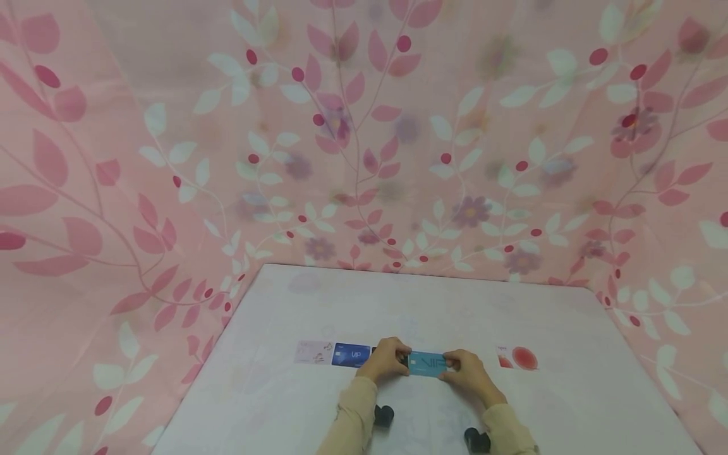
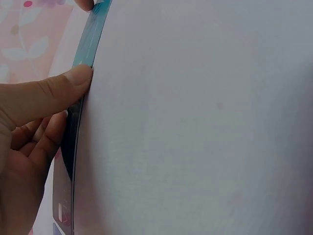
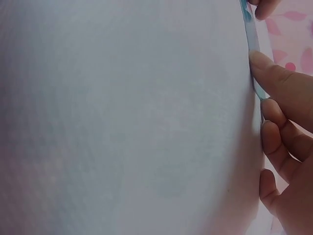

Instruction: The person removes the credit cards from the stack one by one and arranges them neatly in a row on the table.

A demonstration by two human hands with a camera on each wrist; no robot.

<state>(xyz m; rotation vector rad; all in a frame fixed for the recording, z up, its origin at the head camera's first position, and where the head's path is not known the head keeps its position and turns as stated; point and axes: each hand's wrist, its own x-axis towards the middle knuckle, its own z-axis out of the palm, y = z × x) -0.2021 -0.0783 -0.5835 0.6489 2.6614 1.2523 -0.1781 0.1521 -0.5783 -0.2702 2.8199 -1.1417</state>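
Observation:
A teal card marked VIP [image 1: 428, 364] lies between my two hands, in line with other cards on the white table. My left hand [image 1: 387, 360] pinches its left end, index finger at the far corner and thumb at the near one. My right hand [image 1: 469, 376] holds its right end between thumb and fingers. Under my left hand is a dark card [image 2: 71, 137], mostly hidden in the head view. A blue VIP card [image 1: 351, 355] is just left of that hand. In the right wrist view, the thumb [image 3: 266, 66] presses the teal card's near edge.
At the row's left end lies a pale card with a pink pattern [image 1: 314, 352]. A red and white card [image 1: 524, 358] sits apart on the right. Black wrist cameras show under both forearms. Pink floral fabric [image 1: 364, 189] surrounds the white table [image 1: 432, 309].

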